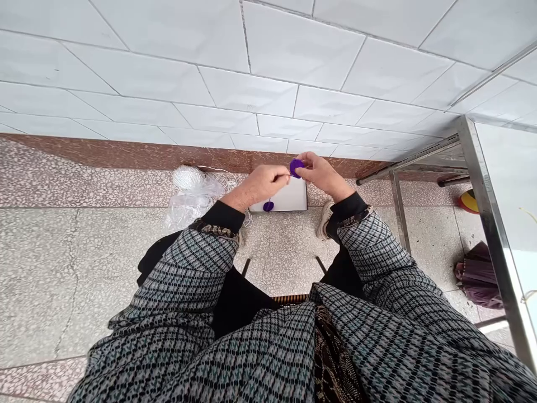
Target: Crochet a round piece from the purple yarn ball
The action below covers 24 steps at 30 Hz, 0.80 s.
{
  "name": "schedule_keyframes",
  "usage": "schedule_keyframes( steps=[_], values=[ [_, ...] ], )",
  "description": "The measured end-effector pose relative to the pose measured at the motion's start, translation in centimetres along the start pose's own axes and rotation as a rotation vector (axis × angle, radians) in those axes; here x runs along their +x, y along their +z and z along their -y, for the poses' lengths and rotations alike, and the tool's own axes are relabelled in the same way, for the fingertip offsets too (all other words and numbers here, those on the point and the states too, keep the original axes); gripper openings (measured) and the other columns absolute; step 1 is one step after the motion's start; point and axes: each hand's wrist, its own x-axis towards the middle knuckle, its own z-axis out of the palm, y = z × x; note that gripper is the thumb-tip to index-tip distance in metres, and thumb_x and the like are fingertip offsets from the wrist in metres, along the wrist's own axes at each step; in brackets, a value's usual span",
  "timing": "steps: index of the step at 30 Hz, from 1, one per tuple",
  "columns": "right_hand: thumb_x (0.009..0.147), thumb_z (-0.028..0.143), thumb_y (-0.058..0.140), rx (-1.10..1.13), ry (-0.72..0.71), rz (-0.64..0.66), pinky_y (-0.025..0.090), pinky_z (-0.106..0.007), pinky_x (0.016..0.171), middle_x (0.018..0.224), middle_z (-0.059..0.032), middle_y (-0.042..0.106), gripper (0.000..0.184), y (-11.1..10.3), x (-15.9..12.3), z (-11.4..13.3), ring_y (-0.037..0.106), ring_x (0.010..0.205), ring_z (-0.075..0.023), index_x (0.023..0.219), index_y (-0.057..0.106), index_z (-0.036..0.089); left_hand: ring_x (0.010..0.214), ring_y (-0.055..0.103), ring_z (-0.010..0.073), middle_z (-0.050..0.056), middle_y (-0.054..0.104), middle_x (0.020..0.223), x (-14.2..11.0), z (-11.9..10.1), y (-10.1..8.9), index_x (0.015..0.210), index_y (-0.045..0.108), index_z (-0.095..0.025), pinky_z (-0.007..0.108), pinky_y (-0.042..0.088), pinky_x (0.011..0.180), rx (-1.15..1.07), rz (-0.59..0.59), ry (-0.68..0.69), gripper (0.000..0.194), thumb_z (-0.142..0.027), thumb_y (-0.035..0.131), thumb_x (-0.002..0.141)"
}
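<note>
My right hand (321,173) pinches a small round purple crocheted piece (296,166) at chest height in front of me. My left hand (260,184) is closed in a pinch just left of it, gripping a thin hook or needle whose tip reaches the purple piece. A purple strand hangs down from the hands to a small purple yarn ball (268,206) lying on a white box (289,197) on the floor. Both arms wear grey checked sleeves with black cuffs.
A white yarn ball in a clear plastic bag (191,187) lies on the speckled floor by the tiled wall. A metal table frame (482,184) stands at the right, with a folded dark umbrella (478,275) and a red-yellow object (469,201) beneath it.
</note>
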Motion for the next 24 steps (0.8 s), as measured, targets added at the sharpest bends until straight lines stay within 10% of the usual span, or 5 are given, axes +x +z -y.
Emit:
schedule_keyframes(
  steps=[7,18,24],
  values=[
    [0.086,0.016,0.083,0.174,-0.035,0.458,0.052,-0.024,0.062,0.093,-0.0016,0.072,0.024,-0.3,-0.8,0.3,0.058,0.072,-0.0112,0.107,0.071,0.018,0.086,0.067,0.0201,0.006,0.078,0.091,0.7,1.5,-1.3,0.085,0.071,-0.019,0.033,0.053,0.087,0.051,-0.145,-0.021,0.02,-0.027,0.058,0.099],
    [0.093,0.009,0.076,0.246,-0.089,-0.034,0.054,-0.024,0.068,0.091,0.0024,0.065,0.03,0.3,0.8,-0.9,0.06,0.073,-0.0103,0.106,0.053,0.023,0.068,0.061,0.0147,0.001,0.072,0.076,0.4,0.7,1.1,0.081,0.074,-0.019,0.028,0.048,0.073,-0.042,0.247,0.07,0.022,-0.026,0.061,0.097],
    [0.095,0.006,0.078,-0.02,0.079,0.206,0.049,-0.024,0.057,0.08,0.0023,0.066,0.027,0.3,-0.1,-0.2,0.056,0.065,-0.0122,0.101,0.057,0.022,0.083,0.069,0.0186,0.005,0.079,0.087,0.6,0.9,-0.7,0.089,0.079,-0.017,0.031,0.054,0.084,-0.003,-0.057,0.016,0.021,-0.025,0.062,0.096]
  ],
)
